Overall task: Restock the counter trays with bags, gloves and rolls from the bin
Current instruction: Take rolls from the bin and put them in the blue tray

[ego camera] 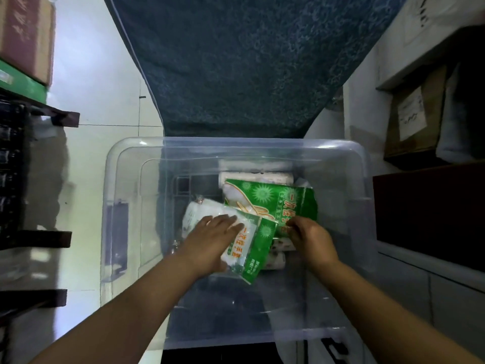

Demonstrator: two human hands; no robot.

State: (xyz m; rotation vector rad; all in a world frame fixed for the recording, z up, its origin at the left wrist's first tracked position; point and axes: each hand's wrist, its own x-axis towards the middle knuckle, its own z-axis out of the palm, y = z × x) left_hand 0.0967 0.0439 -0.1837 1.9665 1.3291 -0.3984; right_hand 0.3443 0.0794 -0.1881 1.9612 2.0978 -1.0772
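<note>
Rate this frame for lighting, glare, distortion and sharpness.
Head view: dim overall, pale floor at left brightest; white glare streaks on the clear bin rim; wide-angle bowing bends the edges; print on the upper green glove packet legible, dark shelf at left murky.

clear bin [236,143] holds stock | left hand [212,237] flat on near green-white packet [253,249] | right hand [311,239] apparently pinching edge of far green packet [278,203] | white rolls [256,177] lie behind it
</note>
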